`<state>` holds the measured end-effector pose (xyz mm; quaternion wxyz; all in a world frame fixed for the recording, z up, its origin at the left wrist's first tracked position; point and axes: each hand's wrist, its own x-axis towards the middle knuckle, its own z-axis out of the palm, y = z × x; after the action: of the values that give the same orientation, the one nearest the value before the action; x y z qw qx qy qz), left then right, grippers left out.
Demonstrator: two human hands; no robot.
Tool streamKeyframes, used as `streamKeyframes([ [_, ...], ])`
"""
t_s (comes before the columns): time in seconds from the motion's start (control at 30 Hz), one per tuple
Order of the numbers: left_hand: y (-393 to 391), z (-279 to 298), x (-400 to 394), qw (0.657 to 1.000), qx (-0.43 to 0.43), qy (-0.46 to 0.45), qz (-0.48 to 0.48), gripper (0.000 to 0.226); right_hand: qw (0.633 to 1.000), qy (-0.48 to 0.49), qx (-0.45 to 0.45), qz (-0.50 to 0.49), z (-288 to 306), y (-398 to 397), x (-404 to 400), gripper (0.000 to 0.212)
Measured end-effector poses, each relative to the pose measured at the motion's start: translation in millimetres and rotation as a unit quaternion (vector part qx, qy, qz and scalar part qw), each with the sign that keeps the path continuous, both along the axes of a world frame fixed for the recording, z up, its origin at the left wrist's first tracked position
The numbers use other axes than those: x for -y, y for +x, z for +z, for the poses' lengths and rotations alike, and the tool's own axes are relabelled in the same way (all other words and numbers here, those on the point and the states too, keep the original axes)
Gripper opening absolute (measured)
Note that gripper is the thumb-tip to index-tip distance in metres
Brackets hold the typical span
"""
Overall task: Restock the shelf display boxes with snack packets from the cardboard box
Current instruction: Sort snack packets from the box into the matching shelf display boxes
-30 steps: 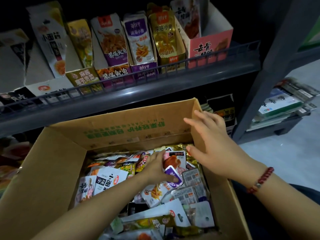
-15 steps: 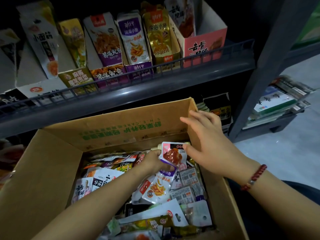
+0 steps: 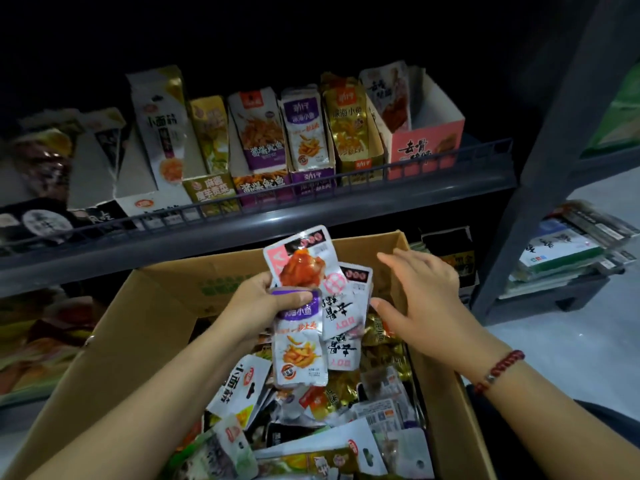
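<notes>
Left hand [image 3: 266,299] grips several packets [image 3: 311,306] at centre frame; right hand [image 3: 419,299] hovers open. Sort by brand before slotting into matching display boxes [image 3: 311,181] above.

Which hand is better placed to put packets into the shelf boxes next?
Left. The left hand already grips several packets raised toward the shelf boxes; the right hand is open and holds nothing.

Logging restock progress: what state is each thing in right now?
Left hand: grips a bunch of snack packets, lifted above the box.
Right hand: open, holds nothing.
Cardboard box: open, packets inside.
Pink display box: partly filled.
</notes>
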<state>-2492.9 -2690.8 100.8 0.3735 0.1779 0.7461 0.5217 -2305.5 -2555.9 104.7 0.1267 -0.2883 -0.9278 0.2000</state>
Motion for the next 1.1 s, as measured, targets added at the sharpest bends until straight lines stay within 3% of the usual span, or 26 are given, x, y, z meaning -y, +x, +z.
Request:
streamKeyframes([
  [0.07, -1.0, 9.7, 14.6, 0.997, 0.047, 0.052, 0.032, 0.036, 1.0, -0.008, -0.019, 0.0, 3.8, -5.3, 2.8, 0.067],
  [0.13, 0.1, 15.7, 26.3, 0.988, 0.097, 0.101, 0.059, 0.045, 0.995, -0.083, -0.054, 0.013, 9.6, -10.6, 6.7, 0.064],
  [0.27, 11.0, 17.9, 36.6, 0.965, 0.171, 0.166, 0.106, 0.052, 0.934, -0.315, -0.154, 0.067, 19.4, -23.2, 19.8, 0.042],
  [0.37, 17.3, 17.4, 37.8, 0.956, 0.187, 0.18, 0.137, 0.048, 0.895, -0.392, -0.206, 0.061, 23.1, -32.2, 25.7, 0.029],
  [0.5, 17.9, 16.8, 42.0, 0.952, 0.188, 0.188, 0.151, 0.045, 0.856, -0.468, -0.21, 0.072, 21.9, -39.2, 30.2, 0.037],
  [0.63, 21.5, 16.2, 43.2, 0.948, 0.2, 0.202, 0.143, 0.043, 0.855, -0.478, -0.193, 0.058, 18.6, -43.3, 30.6, 0.057],
  [0.87, 20.0, 15.4, 41.8, 0.957, 0.19, 0.176, 0.135, 0.046, 0.83, -0.489, -0.267, -0.016, 14.9, -41.9, 23.6, 0.027],
  [1.1, -2.9, 13.6, 52.4, 0.941, 0.185, 0.161, 0.231, 0.028, 0.823, -0.46, -0.326, -0.065, 14.4, -37.3, 16.2, 0.023],
])
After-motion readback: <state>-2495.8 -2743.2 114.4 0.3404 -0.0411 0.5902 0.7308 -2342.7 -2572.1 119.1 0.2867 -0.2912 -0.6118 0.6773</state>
